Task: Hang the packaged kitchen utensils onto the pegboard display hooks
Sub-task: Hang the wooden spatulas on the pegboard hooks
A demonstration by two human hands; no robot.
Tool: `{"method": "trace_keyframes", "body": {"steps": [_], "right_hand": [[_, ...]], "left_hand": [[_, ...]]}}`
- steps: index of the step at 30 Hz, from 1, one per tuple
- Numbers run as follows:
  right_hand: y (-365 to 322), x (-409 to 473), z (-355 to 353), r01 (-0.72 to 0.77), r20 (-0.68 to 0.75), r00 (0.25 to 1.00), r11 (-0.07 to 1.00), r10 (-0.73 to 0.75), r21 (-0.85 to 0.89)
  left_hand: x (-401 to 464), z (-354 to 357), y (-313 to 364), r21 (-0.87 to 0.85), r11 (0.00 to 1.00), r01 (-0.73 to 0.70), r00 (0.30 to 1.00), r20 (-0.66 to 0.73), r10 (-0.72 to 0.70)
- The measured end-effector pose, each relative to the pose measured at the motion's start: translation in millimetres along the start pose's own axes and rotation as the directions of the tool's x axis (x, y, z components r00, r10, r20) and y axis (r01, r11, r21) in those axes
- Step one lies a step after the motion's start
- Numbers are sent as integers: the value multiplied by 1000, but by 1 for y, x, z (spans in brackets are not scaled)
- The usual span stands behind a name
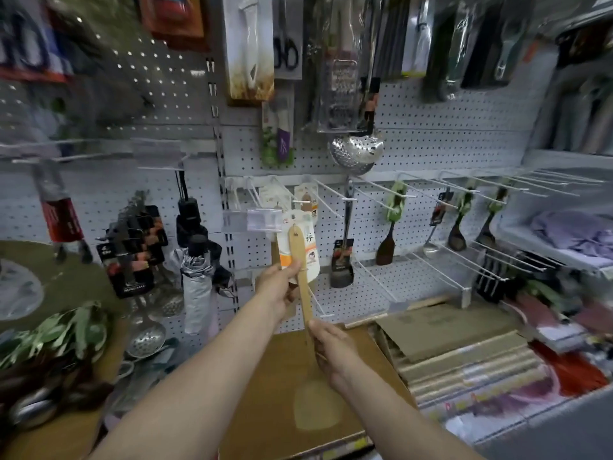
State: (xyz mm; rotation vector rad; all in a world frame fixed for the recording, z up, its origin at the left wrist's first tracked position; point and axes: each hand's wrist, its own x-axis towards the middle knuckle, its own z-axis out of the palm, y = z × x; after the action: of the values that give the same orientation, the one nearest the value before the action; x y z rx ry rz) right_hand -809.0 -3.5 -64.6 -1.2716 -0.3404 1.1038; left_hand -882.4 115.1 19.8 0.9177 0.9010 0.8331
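The left hand (280,287) pinches the spatula (302,287) at its card (300,242), upright before the pegboard (431,141) — its top just below a hook (300,201) at 12 o'clock. The right hand (333,351), at 5 o'clock of the left, has its grip clenched round the wooden handle lower down. The blade hangs over a cardboard box (275,376) — a steel skimmer (356,154) hangs higher, at 1 o'clock.
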Motion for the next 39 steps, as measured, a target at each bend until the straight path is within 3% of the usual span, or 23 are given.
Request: {"method": "trace_keyframes", "body": {"steps": [19,27,32,39], "right_hand": [[-18,70,5,-69,113,990,987,86,-146],[-22,132,44,-106,52,991,970,120,-220],[-38,156,65,-149,30,987,973,157,-179],[-34,193,78,-113,-30,993,984,110,-138]], "left_hand": [[48,10,7,20,996,-84,986,-141,86],[107,1,20,18,994,-106,976,-189,108],[134,-3,28,37,992,-121,988,-92,124],[166,-4,31,58,994,-91,990,-101,96]]}}
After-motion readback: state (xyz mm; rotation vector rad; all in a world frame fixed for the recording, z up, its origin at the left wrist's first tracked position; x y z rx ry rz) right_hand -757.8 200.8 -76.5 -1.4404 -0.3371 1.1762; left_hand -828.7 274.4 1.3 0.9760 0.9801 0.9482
